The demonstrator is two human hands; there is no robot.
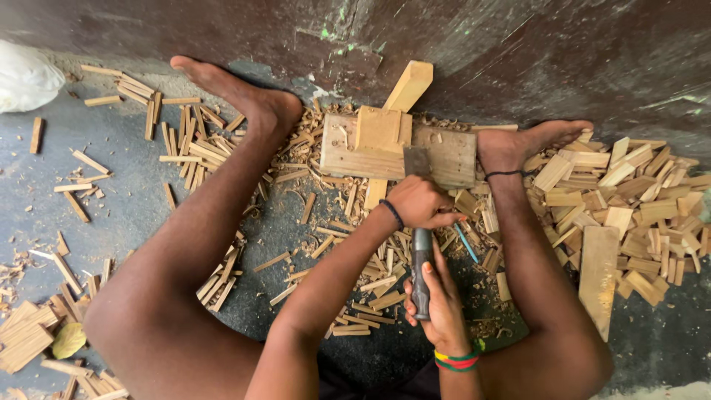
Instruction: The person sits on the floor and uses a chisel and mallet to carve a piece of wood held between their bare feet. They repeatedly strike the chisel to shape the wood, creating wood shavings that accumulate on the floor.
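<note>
I sit on the floor with both feet braced around a flat wooden chopping block. A cleaver with a grey blade rests on this block, its dark handle pointing back toward me. My right hand, with coloured bangles at the wrist, grips the handle's lower end. My left hand, a black band on its wrist, is curled over the tool where blade meets handle; anything else under its fingers is hidden. A pale timber offcut leans at the block's far side.
Cut wooden pieces are heaped at the right, with a longer plank beside my right leg. Thin sticks and shavings litter the floor at left and between my legs. A blue stick, a white bag, and a dark wall behind.
</note>
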